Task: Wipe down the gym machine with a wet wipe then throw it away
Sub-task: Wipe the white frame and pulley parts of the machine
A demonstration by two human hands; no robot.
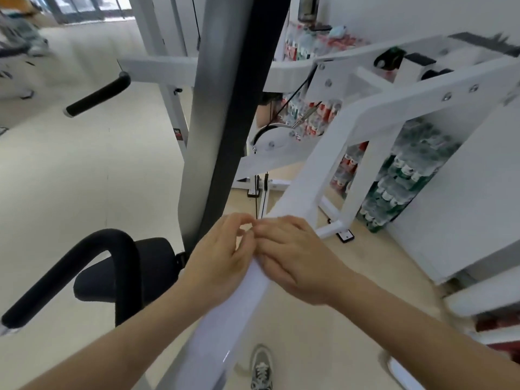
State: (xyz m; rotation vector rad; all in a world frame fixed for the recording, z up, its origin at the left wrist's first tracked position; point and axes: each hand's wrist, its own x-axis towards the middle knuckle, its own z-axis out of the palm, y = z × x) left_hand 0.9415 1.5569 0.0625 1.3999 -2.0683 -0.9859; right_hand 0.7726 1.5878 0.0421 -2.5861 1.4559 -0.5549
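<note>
Pale gym flooring [70, 170] surrounds one white machine bar [298, 192] where two hands meet: left hand [222, 254] pinches one small wet wipe [245, 229] against it, right hand [295, 257] lies over it, grip unclear

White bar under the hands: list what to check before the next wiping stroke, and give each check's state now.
1. Left hand at the white bar: ok, its fingertips meet the other hand's over the bar.
2. Right hand on the bar: ok, it lies across the top.
3. Wet wipe in the fingers: cannot tell; nothing stands out against the white bar.
4. Bar ahead of the hands bare: ok, nothing lies on it.
5. Bin in view for throwing the wipe away: not ok, none shows.
</note>
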